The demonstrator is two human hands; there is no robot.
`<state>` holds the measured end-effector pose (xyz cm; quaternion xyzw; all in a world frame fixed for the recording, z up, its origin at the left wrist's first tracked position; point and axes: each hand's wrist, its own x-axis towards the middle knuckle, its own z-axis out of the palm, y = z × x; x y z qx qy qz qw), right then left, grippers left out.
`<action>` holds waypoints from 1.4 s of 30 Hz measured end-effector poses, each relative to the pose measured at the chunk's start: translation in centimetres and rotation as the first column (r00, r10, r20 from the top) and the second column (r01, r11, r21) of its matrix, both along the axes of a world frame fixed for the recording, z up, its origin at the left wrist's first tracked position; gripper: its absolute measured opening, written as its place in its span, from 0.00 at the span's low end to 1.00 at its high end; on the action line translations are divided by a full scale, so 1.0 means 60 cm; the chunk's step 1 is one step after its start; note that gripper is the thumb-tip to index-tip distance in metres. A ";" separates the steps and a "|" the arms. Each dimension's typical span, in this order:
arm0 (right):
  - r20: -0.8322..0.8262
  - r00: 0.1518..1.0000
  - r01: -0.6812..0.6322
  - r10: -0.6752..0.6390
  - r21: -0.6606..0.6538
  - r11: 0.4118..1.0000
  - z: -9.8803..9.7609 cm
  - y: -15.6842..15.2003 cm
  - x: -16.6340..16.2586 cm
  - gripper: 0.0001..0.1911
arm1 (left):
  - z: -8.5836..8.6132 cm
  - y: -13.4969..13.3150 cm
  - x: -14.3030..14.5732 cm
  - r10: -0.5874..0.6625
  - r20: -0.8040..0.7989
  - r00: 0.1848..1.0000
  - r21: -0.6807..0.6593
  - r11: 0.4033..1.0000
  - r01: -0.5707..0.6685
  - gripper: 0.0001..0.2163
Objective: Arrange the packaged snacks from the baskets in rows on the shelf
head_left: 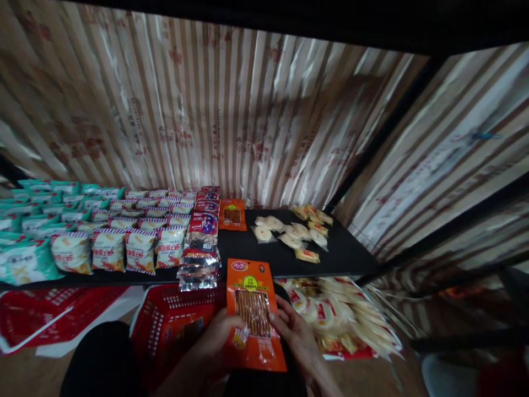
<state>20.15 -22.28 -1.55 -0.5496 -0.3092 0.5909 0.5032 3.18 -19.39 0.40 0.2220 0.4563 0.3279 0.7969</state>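
Observation:
An orange snack packet (253,344) with a clear window showing brown sticks is held upright in front of me. My left hand (219,333) is closed on its left edge, thumb on the front. On the opposite edge, my right hand (294,328) grips it too; the fingers behind the packet are hidden. A similar orange packet (232,215) stands at the back of the black shelf (235,252), beside a row of dark red packets (202,226). Below my left forearm, a red basket (151,314) contains at least one more orange packet (182,331).
Rows of small striped snack bags (140,248) and green bags (27,259) fill the shelf's left side. Round white packaged pieces (291,237) and yellow packets (308,255) lie to the right. Under the shelf are more packaged goods (351,311). A dark slanted post (372,146) rises at right.

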 end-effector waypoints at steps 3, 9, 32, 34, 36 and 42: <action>-0.018 0.997 0.071 -0.069 0.082 0.994 -0.014 0.024 0.007 0.37 | 0.003 0.028 0.018 -0.014 -0.012 1.000 0.041 0.999 0.014 0.10; 0.025 0.995 0.092 -0.099 0.198 0.976 -0.019 0.124 0.029 0.38 | 0.006 0.101 0.062 0.207 -0.357 0.911 0.289 0.952 -0.103 0.26; 0.704 0.696 -0.024 -0.138 0.215 0.976 -0.041 0.503 -0.029 0.27 | -0.041 0.300 0.149 0.358 -0.832 0.425 0.498 0.819 0.285 0.29; 0.746 0.658 -0.043 -0.106 0.178 0.983 -0.046 0.510 -0.029 0.27 | -0.041 0.308 0.150 0.329 -0.853 0.405 0.458 0.844 0.280 0.28; 0.787 0.611 -0.066 -0.082 0.154 0.986 -0.053 0.515 -0.029 0.27 | -0.041 0.314 0.153 0.298 -0.868 0.396 0.421 0.865 0.272 0.28; 0.905 0.410 -0.145 -0.112 0.186 0.972 -0.067 0.525 -0.023 0.20 | -0.046 0.321 0.164 0.284 -0.866 0.412 0.403 0.883 0.239 0.28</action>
